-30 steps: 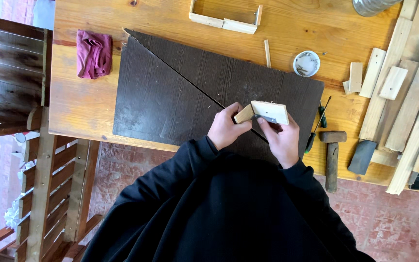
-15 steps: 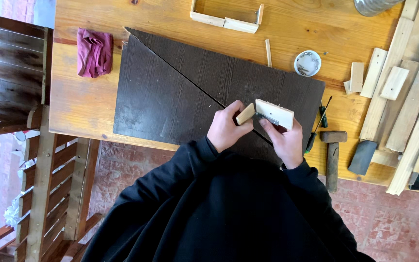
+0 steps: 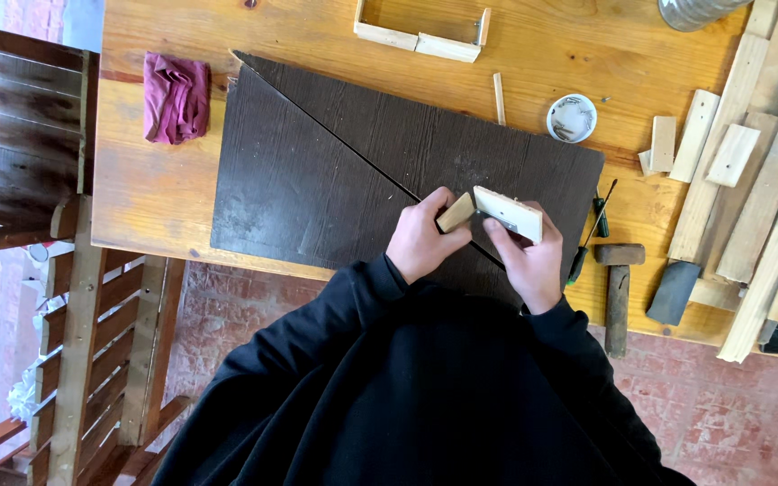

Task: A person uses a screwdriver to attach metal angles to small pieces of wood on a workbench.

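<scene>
**Two hands on small wood pieces over a dark board**

Right of centre, the left hand (image 3: 422, 241) is closed around a short tan wooden stick (image 3: 455, 213). The right hand (image 3: 526, 261) grips a pale rectangular wooden block (image 3: 509, 212). Both hover above the dark brown textured board (image 3: 317, 171). A wooden-handled hammer (image 3: 618, 286) lies to the right.

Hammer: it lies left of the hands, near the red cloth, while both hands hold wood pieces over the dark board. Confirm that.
Wrong side. The head view shows the hammer right of the hands, far from the red cloth. Left hand and right hand do hold wood pieces over the dark board.
</scene>
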